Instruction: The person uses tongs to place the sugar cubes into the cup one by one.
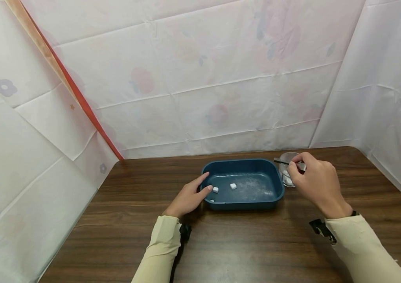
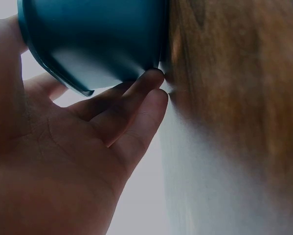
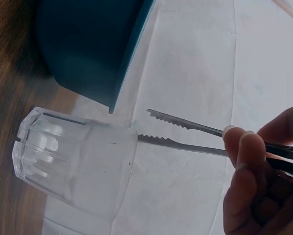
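Note:
My left hand (image 1: 186, 198) holds the left end of a dark blue rectangular tray (image 1: 250, 206), thumb over the rim. In the left wrist view, several fingers (image 2: 136, 117) lie against its outer wall. Three small white cubes show inside, one (image 1: 233, 186) toward the middle, another (image 1: 216, 189) near my thumb and a third partly hidden by the near wall. My right hand (image 1: 317, 182) pinches slim metal tongs (image 3: 200, 148) with dark handles. Their serrated tips stand apart with nothing between them, at the mouth of a clear glass (image 3: 97, 166). White cubes (image 3: 46, 147) lie at its bottom.
The glass stands close to the tray's right end, toward the back of the brown wooden table (image 1: 144, 188). Pale printed sheeting (image 1: 200, 118) hangs behind the table and along both sides. An orange-red strip (image 1: 80, 98) runs down the sheeting at the left.

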{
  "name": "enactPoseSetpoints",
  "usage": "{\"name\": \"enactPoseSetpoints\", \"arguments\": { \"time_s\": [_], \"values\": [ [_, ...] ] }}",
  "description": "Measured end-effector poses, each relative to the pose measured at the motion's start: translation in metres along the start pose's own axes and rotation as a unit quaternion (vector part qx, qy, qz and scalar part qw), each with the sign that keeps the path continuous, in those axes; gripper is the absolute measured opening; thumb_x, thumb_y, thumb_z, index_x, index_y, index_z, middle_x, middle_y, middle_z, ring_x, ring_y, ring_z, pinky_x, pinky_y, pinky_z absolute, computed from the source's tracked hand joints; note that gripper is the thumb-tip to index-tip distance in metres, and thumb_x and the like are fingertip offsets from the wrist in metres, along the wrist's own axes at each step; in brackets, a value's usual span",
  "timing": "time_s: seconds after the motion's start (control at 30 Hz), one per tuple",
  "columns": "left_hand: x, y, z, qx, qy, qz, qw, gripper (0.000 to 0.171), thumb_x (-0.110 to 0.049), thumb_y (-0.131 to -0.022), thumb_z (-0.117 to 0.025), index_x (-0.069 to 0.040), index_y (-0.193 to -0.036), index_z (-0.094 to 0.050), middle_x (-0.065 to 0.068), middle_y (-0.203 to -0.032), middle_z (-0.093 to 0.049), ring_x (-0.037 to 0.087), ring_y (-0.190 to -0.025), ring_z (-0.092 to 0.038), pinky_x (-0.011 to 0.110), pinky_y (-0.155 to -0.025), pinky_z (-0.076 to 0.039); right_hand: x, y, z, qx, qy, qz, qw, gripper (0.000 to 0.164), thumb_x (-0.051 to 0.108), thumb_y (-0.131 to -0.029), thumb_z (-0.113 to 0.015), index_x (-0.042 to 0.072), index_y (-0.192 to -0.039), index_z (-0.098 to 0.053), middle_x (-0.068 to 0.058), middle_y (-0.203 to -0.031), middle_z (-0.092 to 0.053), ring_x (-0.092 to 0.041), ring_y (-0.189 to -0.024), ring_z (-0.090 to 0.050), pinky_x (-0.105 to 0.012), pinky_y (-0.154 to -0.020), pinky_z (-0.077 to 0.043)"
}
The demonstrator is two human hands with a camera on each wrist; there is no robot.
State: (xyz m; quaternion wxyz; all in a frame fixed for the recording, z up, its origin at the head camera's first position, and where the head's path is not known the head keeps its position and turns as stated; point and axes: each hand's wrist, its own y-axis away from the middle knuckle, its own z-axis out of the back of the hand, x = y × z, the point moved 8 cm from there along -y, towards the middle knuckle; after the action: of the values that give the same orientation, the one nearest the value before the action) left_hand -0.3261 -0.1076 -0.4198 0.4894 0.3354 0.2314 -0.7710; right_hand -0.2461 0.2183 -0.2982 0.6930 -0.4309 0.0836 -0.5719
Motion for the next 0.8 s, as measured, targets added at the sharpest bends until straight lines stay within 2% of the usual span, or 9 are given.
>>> {"name": "enactPoseSetpoints", "arguments": {
  "time_s": [0.5, 0.8],
  "values": [
    [-0.001, 0.001, 0.0, 0.002, 0.004, 0.001, 1.0, 0.064, -0.049, -0.103, -0.052, -0.024, -0.159, -0.033, 0.001, -0.157, -0.037, 0.021, -0.143, -0.036, 0.049, -0.113, -0.035, 0.003, 0.001, 0.002, 0.0, -0.002, 0.004, 1.0, 0.01, 0.011, -0.091, -0.063, 0.004, -0.092, -0.069, 0.005, -0.05, -0.051, -0.009, -0.041, -0.032, -0.029, -0.042, -0.027],
    [0.0, 0.0, 0.0, 0.002, 0.003, 0.004, 1.0, 0.064, -0.049, -0.103, -0.052, -0.024, -0.159, -0.033, 0.001, -0.157, -0.037, 0.021, -0.143, -0.036, 0.049, -0.113, -0.035, 0.015, 0.004, -0.006, -0.003, -0.011, 0.038, 0.999, 0.008, 0.011, -0.089, -0.066, 0.005, -0.093, -0.07, 0.006, -0.052, -0.054, -0.003, -0.041, -0.028, -0.028, -0.042, -0.028]
  ]
}}
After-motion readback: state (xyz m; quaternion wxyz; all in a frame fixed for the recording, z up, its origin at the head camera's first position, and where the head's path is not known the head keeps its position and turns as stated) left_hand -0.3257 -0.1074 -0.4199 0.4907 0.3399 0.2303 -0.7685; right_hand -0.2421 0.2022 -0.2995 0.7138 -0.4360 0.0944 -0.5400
